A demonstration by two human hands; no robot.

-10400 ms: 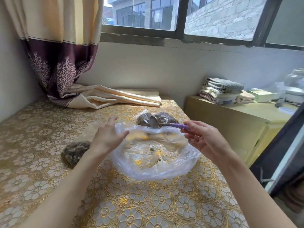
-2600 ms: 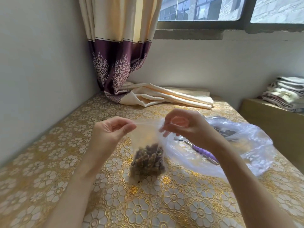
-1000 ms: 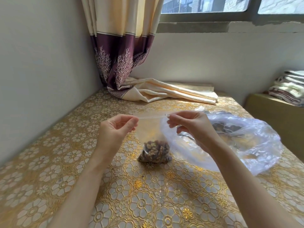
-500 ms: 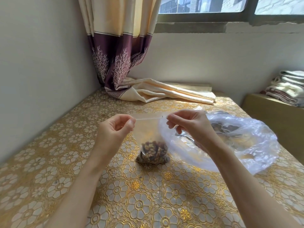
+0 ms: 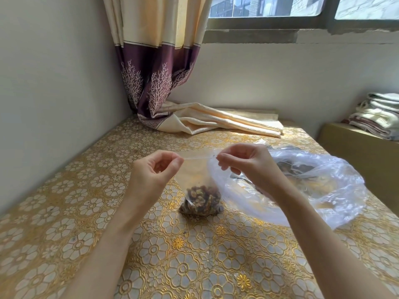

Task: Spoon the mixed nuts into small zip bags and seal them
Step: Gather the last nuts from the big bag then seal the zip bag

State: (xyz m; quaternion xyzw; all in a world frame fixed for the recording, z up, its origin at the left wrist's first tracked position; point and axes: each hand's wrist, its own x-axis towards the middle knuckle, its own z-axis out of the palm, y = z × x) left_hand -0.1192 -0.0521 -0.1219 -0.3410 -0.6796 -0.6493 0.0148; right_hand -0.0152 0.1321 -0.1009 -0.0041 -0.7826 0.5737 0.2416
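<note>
At the frame centre, your left hand (image 5: 155, 169) and right hand (image 5: 244, 162) pinch the top corners of the zip bag (image 5: 197, 180). It is soft and bottom-heavy with nuts (image 5: 201, 200); hold only the strip.

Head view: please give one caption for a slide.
Both hands pinch the zip bag of nuts at its top.
</note>
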